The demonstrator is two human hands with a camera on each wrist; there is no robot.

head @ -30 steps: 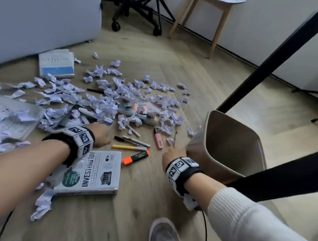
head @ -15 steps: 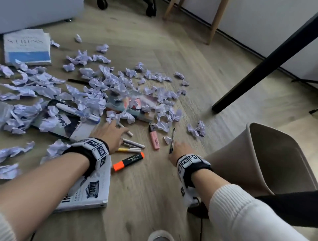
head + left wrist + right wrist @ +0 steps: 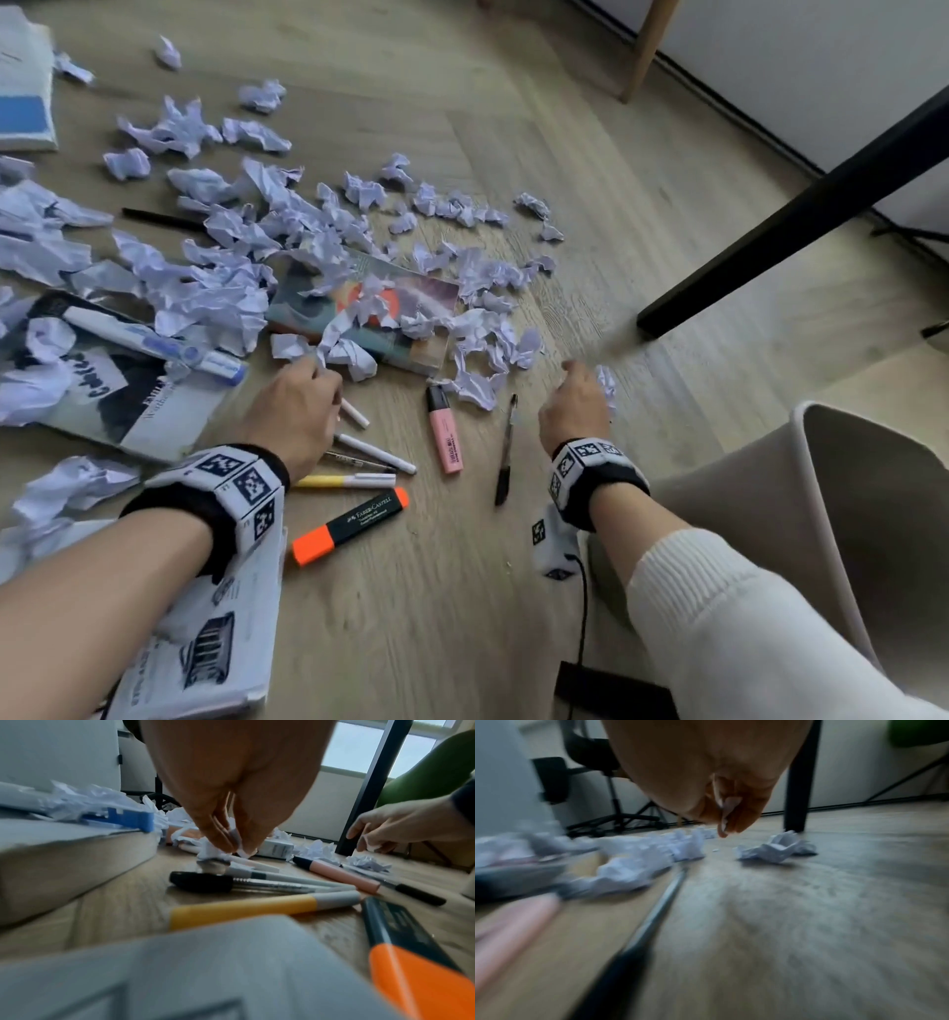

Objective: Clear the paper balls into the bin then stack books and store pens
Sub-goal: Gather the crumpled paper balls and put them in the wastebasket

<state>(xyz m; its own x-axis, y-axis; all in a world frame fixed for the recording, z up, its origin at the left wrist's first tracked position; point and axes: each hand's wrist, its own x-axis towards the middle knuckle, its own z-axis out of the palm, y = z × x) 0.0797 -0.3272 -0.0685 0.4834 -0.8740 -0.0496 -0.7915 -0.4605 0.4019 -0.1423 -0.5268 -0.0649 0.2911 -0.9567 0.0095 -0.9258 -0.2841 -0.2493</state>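
Crumpled white paper balls [image 3: 215,303] litter the wooden floor. My left hand [image 3: 318,370] reaches over the pens, and its fingertips [image 3: 221,839] pinch a small paper ball [image 3: 212,853]. My right hand [image 3: 580,370] hovers with loose fingers just left of a lone paper ball [image 3: 607,383], which lies on the floor [image 3: 777,847] ahead of the hand [image 3: 727,827]. The beige bin [image 3: 801,462] stands at my right forearm. Pens lie between the hands: an orange highlighter [image 3: 354,524], a pink highlighter [image 3: 445,431], a black pen [image 3: 506,452] and a yellow pen [image 3: 339,480].
A colourful book [image 3: 426,303] lies half buried under paper. A black-and-white book [image 3: 149,406] carries a blue-capped marker [image 3: 154,339]. A white book [image 3: 221,642] sits under my left forearm, another [image 3: 25,113] at far left. A black table leg [image 3: 770,226] slants at right.
Both hands have moved forward from the near pens to the paper. The right hand has left the bin's side and gone to the lone ball. The left hand has closed on a ball.
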